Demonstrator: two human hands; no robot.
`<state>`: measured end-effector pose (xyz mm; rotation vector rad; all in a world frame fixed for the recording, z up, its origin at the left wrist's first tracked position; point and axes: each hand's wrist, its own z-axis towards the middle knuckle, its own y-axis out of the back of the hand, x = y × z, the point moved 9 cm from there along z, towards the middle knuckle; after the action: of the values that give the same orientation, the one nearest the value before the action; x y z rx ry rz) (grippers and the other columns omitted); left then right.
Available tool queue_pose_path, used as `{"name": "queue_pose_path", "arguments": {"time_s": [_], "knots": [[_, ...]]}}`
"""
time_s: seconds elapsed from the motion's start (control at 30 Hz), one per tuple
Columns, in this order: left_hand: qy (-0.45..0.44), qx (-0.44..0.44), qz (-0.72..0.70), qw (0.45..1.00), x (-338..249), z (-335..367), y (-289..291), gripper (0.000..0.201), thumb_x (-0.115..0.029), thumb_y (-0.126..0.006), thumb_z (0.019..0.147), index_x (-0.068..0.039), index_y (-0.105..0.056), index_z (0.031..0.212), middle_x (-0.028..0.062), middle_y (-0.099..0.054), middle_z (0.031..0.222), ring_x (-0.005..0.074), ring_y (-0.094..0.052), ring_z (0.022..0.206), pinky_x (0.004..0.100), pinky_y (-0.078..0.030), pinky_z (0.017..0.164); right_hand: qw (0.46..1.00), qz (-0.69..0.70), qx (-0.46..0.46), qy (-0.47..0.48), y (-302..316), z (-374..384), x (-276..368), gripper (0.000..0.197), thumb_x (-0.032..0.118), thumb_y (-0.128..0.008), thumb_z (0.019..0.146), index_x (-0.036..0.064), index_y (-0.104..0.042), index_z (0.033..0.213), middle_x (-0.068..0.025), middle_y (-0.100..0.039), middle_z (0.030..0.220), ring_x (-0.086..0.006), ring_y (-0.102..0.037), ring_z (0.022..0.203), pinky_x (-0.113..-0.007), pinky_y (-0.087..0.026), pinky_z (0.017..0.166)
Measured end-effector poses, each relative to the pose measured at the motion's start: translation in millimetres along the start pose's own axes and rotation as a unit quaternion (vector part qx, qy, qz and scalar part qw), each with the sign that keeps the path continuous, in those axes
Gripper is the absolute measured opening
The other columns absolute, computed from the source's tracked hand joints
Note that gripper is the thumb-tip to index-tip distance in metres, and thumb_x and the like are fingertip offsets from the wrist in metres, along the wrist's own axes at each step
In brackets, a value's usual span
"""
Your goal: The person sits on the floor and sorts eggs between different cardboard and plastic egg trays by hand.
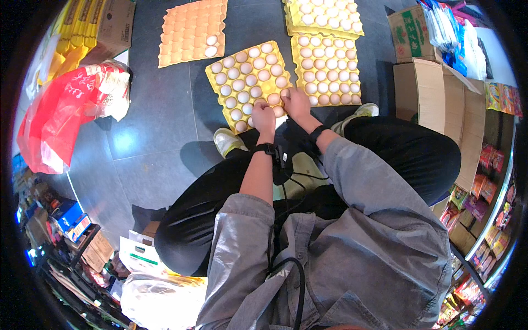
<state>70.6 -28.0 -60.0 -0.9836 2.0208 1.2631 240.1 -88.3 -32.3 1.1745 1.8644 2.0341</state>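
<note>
A yellow egg tray (209, 70) filled mostly with pale eggs lies tilted on the dark floor before me, with one bare cell showing near its middle right. Over its near right part, my left hand (263, 118) has its fingers closed around an egg (259, 102), partly hidden by them. Beside it, my right hand (298, 104) pinches another egg (285, 93) at the tray's right edge. Whether either egg is lifted off the tray I cannot tell. Right of this tray lies a second yellow tray (356, 100) full of eggs.
Farther off are a stacked yellow egg tray (324, 31) and an orange tray (184, 33) holding two eggs. A red plastic bag (52, 118) lies left. Cardboard boxes (429, 93) and shelves of snack packets (487, 198) stand right. My shoes (228, 142) flank the near trays.
</note>
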Motion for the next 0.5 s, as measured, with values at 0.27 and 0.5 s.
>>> {"name": "queue_pose_path", "arguments": {"time_s": [0.27, 0.5], "knots": [[0.101, 0.195, -0.348, 0.911, -8.7, 7.4, -57.8, 0.03, -0.023, -0.05, 0.097, 0.005, -0.057, 0.107, 0.011, -0.063, 0.091, 0.0188, -0.063, 0.069, 0.0287, -0.053, 0.061, 0.856, 0.457, 0.185, -0.155, 5.0, -2.4, -28.6, 0.039, 0.024, -0.069, 0.089, -0.0057, -0.063, 0.114, -0.0056, -0.067, 0.097, -0.0099, -0.06, 0.085, -0.023, -0.048, 0.074], [0.21, 0.312, -0.498, 0.781, -58.4, -34.6, -62.3, 0.042, -0.03, -0.041, 0.103, 0.002, -0.039, 0.13, 0.0176, -0.052, 0.124, 0.0306, -0.053, 0.117, 0.0414, -0.048, 0.101, 0.807, 0.518, 0.221, -0.179, 12.7, -6.7, -24.4, 0.042, 0.031, -0.067, 0.09, -0.0034, -0.065, 0.113, -0.0044, -0.066, 0.101, -0.0102, -0.057, 0.09, -0.025, -0.045, 0.082]]}}
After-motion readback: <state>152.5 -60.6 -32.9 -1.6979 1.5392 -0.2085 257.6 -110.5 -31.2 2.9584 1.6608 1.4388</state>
